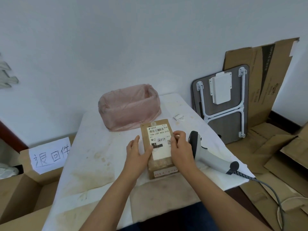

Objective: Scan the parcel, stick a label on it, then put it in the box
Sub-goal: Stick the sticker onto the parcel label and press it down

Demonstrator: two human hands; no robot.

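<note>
At 9 o'clock of the scene, beside the counter (93,157), stands the open cardboard box (21,189), with a white paper sign (50,155) handwritten in dark characters on its flap.

Your left hand (137,153) is spread, fingers straight and pointing toward 12 o'clock, the palm and thumb laid against the left edge of the parcel (159,147). It presses on the parcel; it does not close around it.

The parcel lies flat on the white cloth of the counter between your 2 hands, long side running from 6 to 12 o'clock. A white shipping label (160,142) with a barcode near the top covers most of its upper face.

Your right hand (180,148) is partly curled, fingers bent over the right edge of the parcel at 3 o'clock of the label. Thumb and forefinger are pinched together at the label's right margin; you cannot tell what, if anything, sits between them.

At 12 o'clock of the parcel, just beyond it, sits a bin lined with a pink plastic bag (129,106). At 3 o'clock of your right hand, just beside it, the handheld scanner (211,155) lies on the counter, head toward 11 o'clock, cable trailing off the edge toward 5 o'clock.
</note>
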